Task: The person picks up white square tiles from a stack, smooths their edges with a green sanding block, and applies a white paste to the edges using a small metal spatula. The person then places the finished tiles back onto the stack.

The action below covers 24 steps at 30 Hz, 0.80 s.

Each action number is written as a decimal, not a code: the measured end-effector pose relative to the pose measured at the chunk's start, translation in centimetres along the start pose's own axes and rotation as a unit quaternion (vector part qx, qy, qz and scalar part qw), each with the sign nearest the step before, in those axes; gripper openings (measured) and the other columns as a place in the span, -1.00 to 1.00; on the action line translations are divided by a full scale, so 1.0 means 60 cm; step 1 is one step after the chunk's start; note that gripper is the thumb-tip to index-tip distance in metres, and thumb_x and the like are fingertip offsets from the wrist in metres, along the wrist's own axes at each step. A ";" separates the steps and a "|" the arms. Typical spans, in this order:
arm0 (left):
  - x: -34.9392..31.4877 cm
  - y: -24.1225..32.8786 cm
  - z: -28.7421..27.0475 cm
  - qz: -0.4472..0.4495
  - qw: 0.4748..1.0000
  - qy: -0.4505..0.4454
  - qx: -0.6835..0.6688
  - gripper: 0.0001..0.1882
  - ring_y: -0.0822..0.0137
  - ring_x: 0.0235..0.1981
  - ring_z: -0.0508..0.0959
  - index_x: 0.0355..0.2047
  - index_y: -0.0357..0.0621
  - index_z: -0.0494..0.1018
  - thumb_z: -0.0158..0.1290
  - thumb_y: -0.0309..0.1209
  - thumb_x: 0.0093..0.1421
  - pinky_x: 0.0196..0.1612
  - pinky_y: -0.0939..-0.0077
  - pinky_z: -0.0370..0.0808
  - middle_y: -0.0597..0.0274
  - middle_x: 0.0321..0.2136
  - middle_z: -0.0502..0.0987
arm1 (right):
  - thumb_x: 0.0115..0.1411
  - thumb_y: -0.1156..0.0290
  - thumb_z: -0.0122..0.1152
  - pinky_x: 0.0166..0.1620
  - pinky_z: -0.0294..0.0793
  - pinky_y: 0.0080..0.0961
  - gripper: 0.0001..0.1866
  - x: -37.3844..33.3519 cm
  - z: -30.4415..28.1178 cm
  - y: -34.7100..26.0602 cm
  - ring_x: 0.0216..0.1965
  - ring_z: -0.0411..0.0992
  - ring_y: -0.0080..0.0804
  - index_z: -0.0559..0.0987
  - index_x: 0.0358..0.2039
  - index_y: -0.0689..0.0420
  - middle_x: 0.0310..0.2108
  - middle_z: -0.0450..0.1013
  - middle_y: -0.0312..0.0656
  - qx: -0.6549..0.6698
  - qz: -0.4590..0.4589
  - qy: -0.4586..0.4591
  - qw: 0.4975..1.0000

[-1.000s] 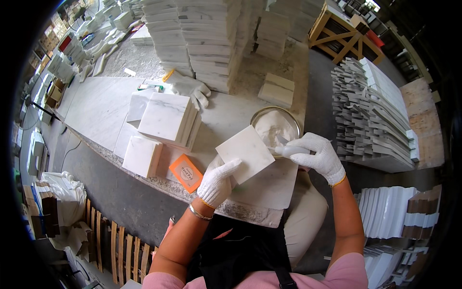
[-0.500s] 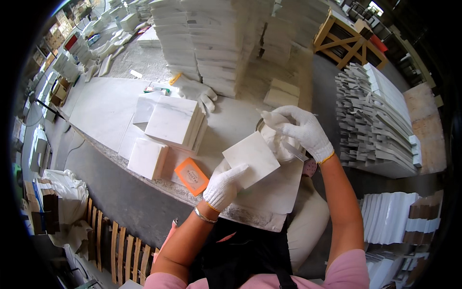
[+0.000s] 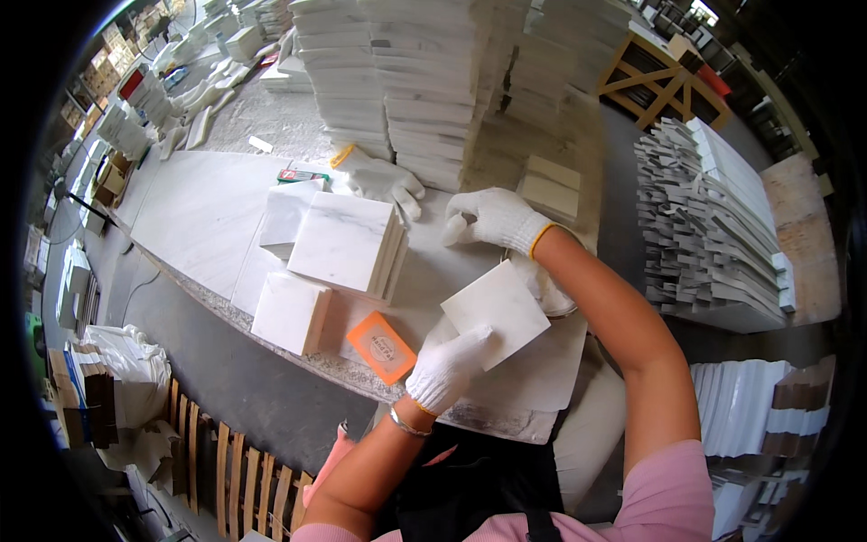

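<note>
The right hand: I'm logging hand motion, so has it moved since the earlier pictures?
Yes, leftward and forward: judged against the loose white glove, which lies in place, the right hand is now much closer to it.

under the tile (image 3: 501, 307), the left hand (image 3: 447, 366) was partly hidden; beside it, the right arm (image 3: 623, 325) partly hid the bowl (image 3: 564, 314).
</note>
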<state>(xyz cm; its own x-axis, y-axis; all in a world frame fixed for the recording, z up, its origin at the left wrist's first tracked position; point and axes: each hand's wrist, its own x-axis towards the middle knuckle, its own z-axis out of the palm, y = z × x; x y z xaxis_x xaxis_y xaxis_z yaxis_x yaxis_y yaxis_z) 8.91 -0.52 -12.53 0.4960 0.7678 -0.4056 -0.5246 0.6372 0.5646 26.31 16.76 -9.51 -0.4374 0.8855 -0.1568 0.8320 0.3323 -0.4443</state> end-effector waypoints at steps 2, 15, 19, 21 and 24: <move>-0.002 0.003 0.006 0.009 1.000 -0.004 -0.009 -0.43 0.31 0.02 0.51 0.24 -0.25 0.25 0.12 -0.44 0.24 0.09 0.36 0.47 0.20 0.03 0.47 | 0.05 0.34 0.24 -0.03 0.49 -0.28 -0.65 -0.004 -0.009 0.000 -0.10 0.54 -0.11 0.63 -0.09 -0.08 -0.17 0.60 -0.13 0.024 -0.007 -0.023 0.999; -0.002 0.003 0.012 0.046 0.999 0.000 -0.023 -0.44 0.29 0.01 0.51 0.23 -0.28 0.26 0.11 -0.47 0.24 0.08 0.37 0.47 0.15 0.04 0.47 | 0.16 -0.01 0.25 -0.26 0.52 -0.28 -0.63 -0.358 -0.016 -0.015 -0.33 0.57 -0.18 0.67 -0.16 -0.05 -0.36 0.59 -0.18 -0.086 0.334 0.232 0.909; 0.006 -0.001 0.022 0.072 0.997 -0.003 -0.004 -0.43 0.26 0.01 0.52 0.23 -0.31 0.24 0.11 -0.48 0.23 0.08 0.36 0.47 0.11 0.03 0.47 | 0.15 -0.05 0.27 -0.23 0.56 -0.30 -0.48 -0.375 0.036 -0.008 -0.28 0.60 -0.20 0.56 0.09 -0.12 -0.30 0.62 -0.12 -0.021 0.313 0.228 0.922; 0.010 0.000 0.023 0.078 0.997 0.011 0.020 -0.44 0.27 0.00 0.52 0.22 -0.31 0.25 0.11 -0.48 0.23 0.07 0.37 0.47 0.13 0.02 0.48 | 0.18 0.06 0.25 -0.30 0.54 -0.26 -0.62 -0.367 0.059 -0.001 -0.36 0.57 -0.11 0.60 -0.03 -0.09 -0.42 0.58 -0.13 0.017 0.255 0.293 0.921; 0.013 0.004 0.031 0.098 0.994 -0.002 0.043 -0.43 0.23 -0.03 0.54 0.22 -0.30 0.25 0.13 -0.45 0.23 0.03 0.33 0.51 0.10 0.01 0.47 | 0.20 0.22 0.25 -0.26 0.54 -0.28 -0.73 -0.363 0.065 0.012 -0.32 0.57 -0.09 0.64 -0.11 0.00 -0.36 0.60 -0.11 0.068 0.179 0.371 0.909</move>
<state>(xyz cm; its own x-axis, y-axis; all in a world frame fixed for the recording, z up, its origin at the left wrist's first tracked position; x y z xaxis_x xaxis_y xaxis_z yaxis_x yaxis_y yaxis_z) 10.43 0.09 -11.39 0.3937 0.8760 -0.2786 -0.5503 0.4673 0.6920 35.10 -3.52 -9.86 0.2458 0.9206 0.3035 0.8038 -0.0185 -0.5946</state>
